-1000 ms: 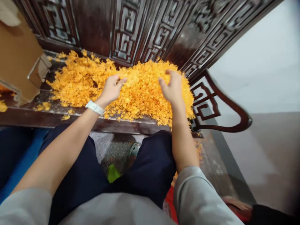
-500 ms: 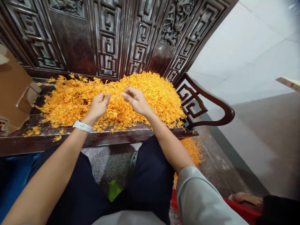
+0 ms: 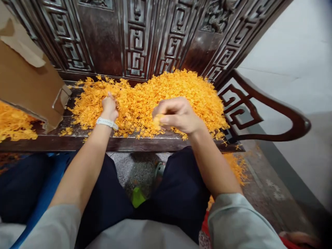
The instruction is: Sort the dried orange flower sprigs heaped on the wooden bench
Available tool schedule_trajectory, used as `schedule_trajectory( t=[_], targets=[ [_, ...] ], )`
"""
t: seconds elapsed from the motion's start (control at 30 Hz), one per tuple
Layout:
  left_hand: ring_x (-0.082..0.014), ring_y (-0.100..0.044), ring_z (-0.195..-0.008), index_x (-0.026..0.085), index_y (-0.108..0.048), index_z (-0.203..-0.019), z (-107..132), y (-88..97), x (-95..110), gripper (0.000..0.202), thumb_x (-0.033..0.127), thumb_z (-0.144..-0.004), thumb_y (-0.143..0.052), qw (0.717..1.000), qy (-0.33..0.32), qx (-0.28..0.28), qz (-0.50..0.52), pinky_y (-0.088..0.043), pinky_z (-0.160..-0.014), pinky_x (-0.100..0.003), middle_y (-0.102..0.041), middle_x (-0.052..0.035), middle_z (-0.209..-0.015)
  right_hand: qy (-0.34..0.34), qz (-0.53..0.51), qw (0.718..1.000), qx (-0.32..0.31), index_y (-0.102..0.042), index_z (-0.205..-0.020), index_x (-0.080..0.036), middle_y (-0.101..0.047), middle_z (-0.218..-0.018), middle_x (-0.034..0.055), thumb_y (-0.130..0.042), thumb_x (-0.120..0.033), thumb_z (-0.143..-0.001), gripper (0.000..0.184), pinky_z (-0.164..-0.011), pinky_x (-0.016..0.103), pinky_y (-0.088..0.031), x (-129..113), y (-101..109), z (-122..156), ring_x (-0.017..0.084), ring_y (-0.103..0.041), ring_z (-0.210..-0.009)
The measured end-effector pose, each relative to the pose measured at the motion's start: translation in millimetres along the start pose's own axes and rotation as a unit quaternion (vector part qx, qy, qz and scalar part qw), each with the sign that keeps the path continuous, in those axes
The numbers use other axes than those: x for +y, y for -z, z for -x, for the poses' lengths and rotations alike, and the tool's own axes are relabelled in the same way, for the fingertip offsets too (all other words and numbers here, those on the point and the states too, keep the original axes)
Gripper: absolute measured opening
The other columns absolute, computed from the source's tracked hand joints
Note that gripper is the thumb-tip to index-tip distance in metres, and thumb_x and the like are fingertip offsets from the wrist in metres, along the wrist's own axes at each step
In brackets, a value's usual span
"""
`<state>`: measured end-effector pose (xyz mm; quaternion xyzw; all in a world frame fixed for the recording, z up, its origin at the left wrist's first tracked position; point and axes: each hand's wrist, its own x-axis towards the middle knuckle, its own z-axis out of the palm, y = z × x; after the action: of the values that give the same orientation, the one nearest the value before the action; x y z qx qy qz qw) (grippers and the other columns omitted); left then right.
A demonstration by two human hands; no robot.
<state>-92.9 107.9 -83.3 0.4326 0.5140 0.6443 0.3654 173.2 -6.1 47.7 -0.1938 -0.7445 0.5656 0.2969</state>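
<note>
A big heap of orange-yellow stringy pieces (image 3: 181,90) covers the seat of a dark carved wooden bench (image 3: 145,143). My left hand (image 3: 109,105), with a white watch at the wrist, is closed and pushed into the left side of the heap. Nearer to me and above the heap's front edge, my right hand (image 3: 176,116) is closed in a pinch on a small clump of the orange pieces. Both forearms reach out over my dark-trousered knees.
A brown cardboard box (image 3: 28,86) stands on the bench at the left, with more orange pieces (image 3: 14,124) beside it. The bench's curved armrest (image 3: 261,114) juts out at the right. Some pieces lie spilled on the floor (image 3: 234,166) under it. A green-toed shoe (image 3: 137,197) shows between my knees.
My hands have parted: the left went left and down into the heap, the right drew back toward me holding a clump. The view shifted slightly.
</note>
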Motion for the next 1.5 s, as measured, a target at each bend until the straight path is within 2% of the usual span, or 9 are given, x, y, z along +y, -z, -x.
schedule_trajectory(
  t=[0.1,0.23,0.4,0.6,0.7,0.93,1.17,1.37,1.5],
  targets=[
    [-0.0089,-0.028,-0.049,0.026,-0.035,-0.073,-4,14.5,14,0.076,0.097,-0.073,-0.062,0.999,0.024,0.030,0.034,-0.021,-0.045,-0.028,-0.030,0.0065,-0.057,0.026,0.011,0.988,0.152,-0.061,-0.076,-0.026,-0.053,-0.068,0.0003,-0.076,-0.077,-0.080,0.053,-0.056,0.031,-0.046,-13,25,12,0.013,-0.049,-0.058],
    [-0.0099,-0.036,-0.049,0.025,-0.044,-0.076,20,1.9,36,0.064,0.081,-0.082,-0.074,0.998,0.028,-0.048,0.035,-0.027,-0.044,-0.027,-0.033,0.0060,-0.056,-0.021,-0.006,0.916,0.401,-0.066,-0.088,-0.028,-0.058,-0.074,0.0014,-0.054,-0.073,-0.097,0.047,-0.063,0.030,-0.052,19,73,3,0.014,-0.053,-0.064],
    [-0.0085,-0.038,-0.047,0.025,-0.052,-0.085,43,-17.5,42,0.048,0.064,-0.089,-0.079,0.992,0.046,-0.112,0.030,-0.029,-0.044,-0.023,-0.040,0.0075,-0.056,-0.096,-0.134,0.873,0.460,-0.059,-0.089,-0.024,-0.063,-0.082,0.0000,-0.075,-0.041,-0.091,0.024,-0.066,0.025,-0.056,85,104,-8,0.011,-0.058,-0.068],
    [-0.0064,-0.040,-0.044,0.023,-0.057,-0.091,49,-17.6,42,0.037,0.053,-0.095,-0.077,0.986,0.029,-0.161,0.038,-0.026,-0.043,-0.021,-0.045,0.0081,-0.055,-0.057,-0.137,0.837,0.526,-0.053,-0.092,-0.025,-0.066,-0.105,0.0068,-0.076,-0.051,-0.088,0.036,-0.075,0.031,-0.061,94,116,-6,0.020,-0.069,-0.102],
    [-0.0063,-0.044,-0.045,0.023,-0.059,-0.094,53,-19.8,42,0.036,0.054,-0.095,-0.077,0.982,0.037,-0.180,0.050,-0.029,-0.043,-0.020,-0.050,0.0064,-0.056,-0.077,-0.088,0.855,0.505,-0.057,-0.096,-0.024,-0.066,-0.104,0.0070,-0.079,-0.052,-0.085,0.037,-0.071,0.031,-0.058,85,100,-8,0.021,-0.068,-0.097],
    [-0.0083,-0.051,-0.050,0.024,-0.066,-0.104,61,-22.3,45,0.046,0.065,-0.088,-0.078,0.964,-0.009,-0.262,0.038,-0.034,-0.045,-0.021,-0.060,0.0020,-0.067,-0.110,0.021,0.961,0.254,-0.065,-0.093,-0.020,-0.066,-0.090,0.0039,-0.087,-0.049,-0.084,0.038,-0.069,0.028,-0.051,76,18,-32,0.015,-0.059,-0.081],
    [-0.0200,-0.069,-0.089,0.022,-0.070,-0.126,58,-14.6,49,0.071,0.054,-0.069,-0.096,0.942,-0.134,-0.277,-0.136,-0.054,-0.076,-0.030,-0.074,-0.0093,-0.108,-0.098,-0.103,0.939,0.313,-0.060,-0.086,-0.020,-0.065,-0.083,-0.0004,-0.078,-0.028,-0.095,0.021,-0.064,0.024,-0.045,90,24,-47,0.009,-0.055,-0.070],
    [-0.0161,-0.058,-0.073,0.018,-0.076,-0.110,50,-4.4,41,0.043,0.040,-0.075,-0.086,0.919,-0.163,-0.250,-0.258,-0.048,-0.072,-0.030,-0.070,-0.0042,-0.092,-0.125,-0.165,0.918,0.337,-0.057,-0.087,-0.021,-0.055,-0.072,-0.0033,-0.066,-0.018,-0.101,0.017,-0.064,0.024,-0.043,88,28,-53,0.010,-0.048,-0.065],
    [-0.0119,-0.034,-0.054,0.017,-0.073,-0.085,44,5.7,38,0.026,0.043,-0.086,-0.075,0.903,-0.169,-0.236,-0.317,-0.030,-0.058,-0.030,-0.043,0.0037,-0.058,-0.144,-0.226,0.911,0.314,-0.058,-0.098,-0.022,-0.051,-0.066,-0.0057,-0.064,-0.018,-0.102,0.009,-0.059,0.023,-0.042,75,34,-49,0.010,-0.043,-0.058]
  ],
)
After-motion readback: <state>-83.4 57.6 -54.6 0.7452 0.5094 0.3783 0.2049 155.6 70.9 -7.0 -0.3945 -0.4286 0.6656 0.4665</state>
